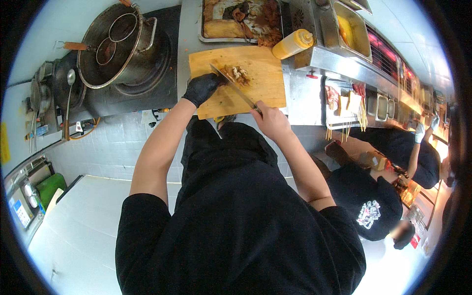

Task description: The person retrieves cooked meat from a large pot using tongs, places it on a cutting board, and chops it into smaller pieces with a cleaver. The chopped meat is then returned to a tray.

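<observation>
My left hand, in a black glove, presses on the left part of a wooden cutting board. Its curled fingertips hold down a piece of dark brown food, mostly hidden by the glove. My bare right hand grips the handle of a long kitchen knife. The blade slants up and left across the board, close beside the gloved fingers. Just right of the blade lies a small heap of chopped brown and whitish food.
A metal tray of brown cooked food and a yellow squeeze bottle border the board. Left stands a large pot with wire strainers. Skewers lie right, where co-workers stand. Steel shelving projects at upper right.
</observation>
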{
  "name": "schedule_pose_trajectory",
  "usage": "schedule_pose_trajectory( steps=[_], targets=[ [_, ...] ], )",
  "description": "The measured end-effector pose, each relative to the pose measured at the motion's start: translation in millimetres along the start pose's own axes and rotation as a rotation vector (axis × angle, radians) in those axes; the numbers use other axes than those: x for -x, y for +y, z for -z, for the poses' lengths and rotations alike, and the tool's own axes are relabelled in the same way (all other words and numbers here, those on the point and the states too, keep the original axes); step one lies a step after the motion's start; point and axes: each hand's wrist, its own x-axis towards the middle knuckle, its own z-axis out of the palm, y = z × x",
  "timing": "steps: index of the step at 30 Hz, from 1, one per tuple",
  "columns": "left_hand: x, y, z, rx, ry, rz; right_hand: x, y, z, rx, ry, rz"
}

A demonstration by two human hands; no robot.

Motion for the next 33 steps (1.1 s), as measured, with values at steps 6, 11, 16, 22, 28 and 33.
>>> schedule_pose_trajectory(
  steps=[6, 11, 16, 22, 28, 33],
  targets=[
    [0.5, -0.2, -6.0, 0.041, -0.059, 0.010, -1.3, 13.0, -15.3, -0.105, -0.006, 0.014],
    [3.6, -1.7, -12.6, -0.003, -0.024, 0.014, -19.0, -1.0, -48.5, -0.147, 0.008, -0.013],
    [11.7, -3.8, -19.7, -0.065, -0.001, -0.027, -32.2, -20.8, -62.8, -0.122, 0.073, -0.046],
    [27.8, -0.1, -13.2, -0.147, 0.116, 0.114, -19.1, -18.9, -58.4, -0.123, 0.135, -0.023],
    [32.8, 22.7, -12.0, 0.279, 0.232, 0.228, -3.7, -6.0, -54.4, -0.161, 0.205, -0.008],
    [19.9, 26.9, -12.0, 0.292, 0.181, 0.335, 2.1, 0.4, -59.7, -0.167, 0.223, -0.008]
  ],
)
